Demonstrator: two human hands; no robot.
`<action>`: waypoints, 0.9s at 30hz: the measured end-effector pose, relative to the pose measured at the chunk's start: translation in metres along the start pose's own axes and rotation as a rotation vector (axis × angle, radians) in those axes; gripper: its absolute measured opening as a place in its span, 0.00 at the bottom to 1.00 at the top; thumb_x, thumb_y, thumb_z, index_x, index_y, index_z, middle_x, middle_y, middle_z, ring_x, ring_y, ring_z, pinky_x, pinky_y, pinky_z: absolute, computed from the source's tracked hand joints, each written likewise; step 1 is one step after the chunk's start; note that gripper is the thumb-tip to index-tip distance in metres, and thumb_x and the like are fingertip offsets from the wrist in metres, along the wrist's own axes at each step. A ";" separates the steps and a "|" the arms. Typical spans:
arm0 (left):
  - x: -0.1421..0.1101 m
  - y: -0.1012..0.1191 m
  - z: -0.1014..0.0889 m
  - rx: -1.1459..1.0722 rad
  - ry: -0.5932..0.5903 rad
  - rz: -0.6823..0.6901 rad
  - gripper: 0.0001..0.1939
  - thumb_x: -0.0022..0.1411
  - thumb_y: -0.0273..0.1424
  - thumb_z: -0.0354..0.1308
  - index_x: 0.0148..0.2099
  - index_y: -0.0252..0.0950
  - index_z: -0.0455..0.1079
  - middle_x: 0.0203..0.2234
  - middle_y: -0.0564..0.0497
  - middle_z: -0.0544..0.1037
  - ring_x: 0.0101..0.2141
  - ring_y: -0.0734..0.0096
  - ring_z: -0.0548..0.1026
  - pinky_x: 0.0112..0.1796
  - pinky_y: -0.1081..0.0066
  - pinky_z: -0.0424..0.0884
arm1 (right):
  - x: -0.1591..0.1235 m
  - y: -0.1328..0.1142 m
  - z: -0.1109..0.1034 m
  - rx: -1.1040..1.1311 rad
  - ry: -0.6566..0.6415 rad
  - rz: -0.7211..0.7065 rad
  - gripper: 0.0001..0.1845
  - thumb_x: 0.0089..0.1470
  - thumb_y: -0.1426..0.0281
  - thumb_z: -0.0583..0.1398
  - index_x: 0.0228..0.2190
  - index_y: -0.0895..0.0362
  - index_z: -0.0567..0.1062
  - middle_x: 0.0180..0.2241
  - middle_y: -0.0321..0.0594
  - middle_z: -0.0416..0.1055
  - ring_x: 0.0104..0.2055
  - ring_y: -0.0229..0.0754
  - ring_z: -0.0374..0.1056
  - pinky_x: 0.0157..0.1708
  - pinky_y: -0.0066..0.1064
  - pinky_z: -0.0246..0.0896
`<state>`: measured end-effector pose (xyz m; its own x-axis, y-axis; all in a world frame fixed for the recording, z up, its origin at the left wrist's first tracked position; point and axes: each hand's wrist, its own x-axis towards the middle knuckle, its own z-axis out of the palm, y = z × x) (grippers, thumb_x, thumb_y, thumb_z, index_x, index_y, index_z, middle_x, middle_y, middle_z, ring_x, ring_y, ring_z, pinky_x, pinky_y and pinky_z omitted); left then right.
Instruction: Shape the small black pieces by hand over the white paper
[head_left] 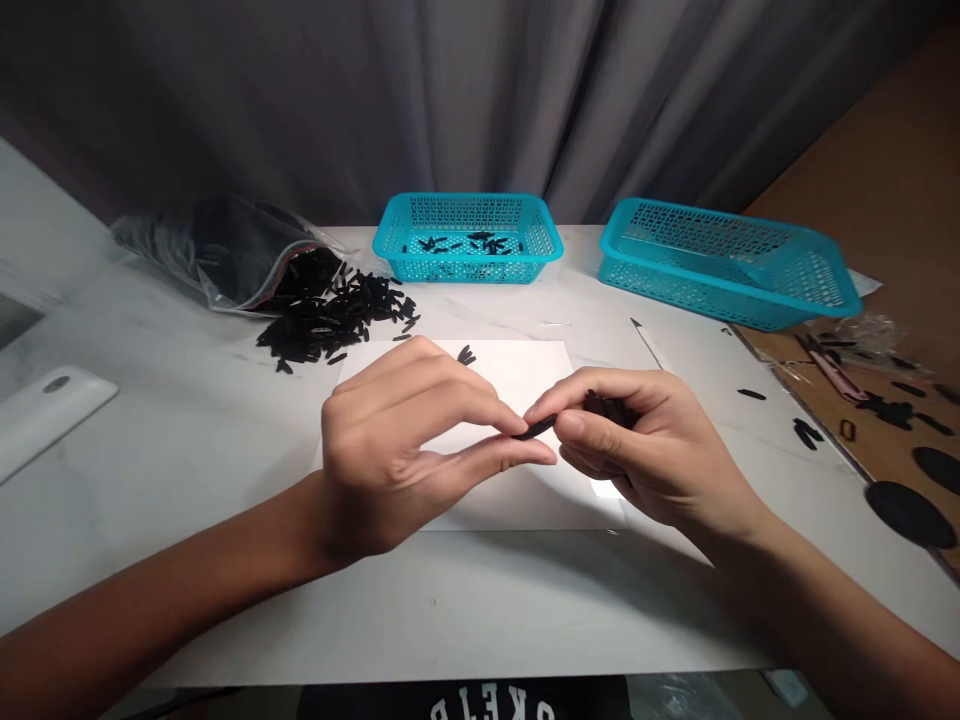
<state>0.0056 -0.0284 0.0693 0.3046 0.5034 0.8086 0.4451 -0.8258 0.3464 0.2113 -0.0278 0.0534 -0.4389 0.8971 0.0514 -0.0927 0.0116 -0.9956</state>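
Over a white sheet of paper [480, 505], both hands meet at one small black elongated piece [537, 429]. My left hand [412, 440] pinches its left end between thumb and fingers. The thumb and forefinger of my right hand [652, 440] grip its other end. More black pieces [609, 408] are tucked inside my right palm, partly hidden by the fingers. Beyond my left hand, a small cluster of black pieces [466, 355] lies on the paper.
A clear zip bag [225, 250] spills a pile of black pieces [330, 315] at back left. One blue basket [468, 270] contains several pieces; another blue basket [720, 285] stands to its right. A pointed white tool [649, 343], a pink-handled cutter [836, 372] and black ovals [909, 512] lie rightward.
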 end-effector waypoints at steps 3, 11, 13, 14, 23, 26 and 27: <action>0.001 0.003 -0.002 0.030 -0.010 0.029 0.08 0.55 0.31 0.71 0.29 0.38 0.75 0.21 0.56 0.80 0.23 0.74 0.75 0.27 0.67 0.73 | 0.000 -0.001 0.000 0.025 -0.033 0.021 0.06 0.58 0.65 0.66 0.35 0.51 0.83 0.18 0.30 0.59 0.19 0.29 0.50 0.17 0.25 0.41; 0.001 0.009 -0.009 0.108 0.007 0.128 0.09 0.54 0.30 0.72 0.30 0.36 0.75 0.20 0.56 0.79 0.23 0.76 0.75 0.26 0.71 0.74 | -0.001 -0.003 0.003 0.131 -0.047 0.060 0.05 0.55 0.65 0.68 0.32 0.54 0.83 0.17 0.30 0.60 0.19 0.29 0.49 0.17 0.26 0.40; 0.000 0.009 -0.009 0.126 0.001 0.111 0.09 0.53 0.30 0.73 0.30 0.37 0.74 0.20 0.56 0.78 0.23 0.76 0.75 0.27 0.71 0.74 | 0.000 -0.003 0.004 0.137 -0.048 0.054 0.05 0.55 0.66 0.68 0.32 0.55 0.83 0.17 0.31 0.61 0.19 0.29 0.50 0.17 0.25 0.40; 0.000 0.008 -0.009 0.131 0.005 0.113 0.09 0.53 0.30 0.73 0.29 0.37 0.74 0.20 0.56 0.78 0.23 0.76 0.75 0.27 0.71 0.74 | 0.000 -0.002 0.004 0.137 -0.047 0.053 0.05 0.55 0.66 0.68 0.32 0.55 0.83 0.17 0.31 0.61 0.18 0.29 0.50 0.17 0.25 0.40; 0.001 0.009 -0.005 0.110 -0.039 0.023 0.13 0.57 0.35 0.70 0.28 0.41 0.69 0.19 0.60 0.77 0.20 0.78 0.74 0.23 0.70 0.72 | -0.001 -0.001 0.004 0.136 -0.023 0.052 0.04 0.54 0.68 0.68 0.31 0.56 0.83 0.16 0.31 0.62 0.18 0.29 0.49 0.17 0.25 0.40; 0.002 0.011 -0.006 0.104 -0.063 0.019 0.13 0.57 0.36 0.70 0.28 0.41 0.70 0.18 0.60 0.76 0.20 0.78 0.74 0.23 0.71 0.72 | -0.001 -0.001 0.004 0.138 -0.023 0.040 0.05 0.54 0.67 0.68 0.30 0.57 0.83 0.16 0.32 0.63 0.18 0.29 0.50 0.16 0.24 0.41; 0.002 0.011 -0.006 0.102 -0.057 0.020 0.13 0.56 0.36 0.71 0.28 0.41 0.70 0.18 0.60 0.76 0.20 0.79 0.74 0.24 0.71 0.72 | -0.001 -0.001 0.004 0.140 -0.024 0.038 0.05 0.54 0.67 0.69 0.29 0.57 0.83 0.16 0.32 0.63 0.18 0.29 0.50 0.16 0.24 0.41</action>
<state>0.0061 -0.0377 0.0778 0.3600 0.5035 0.7855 0.5214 -0.8067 0.2781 0.2084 -0.0300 0.0545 -0.4654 0.8849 0.0175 -0.1988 -0.0852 -0.9763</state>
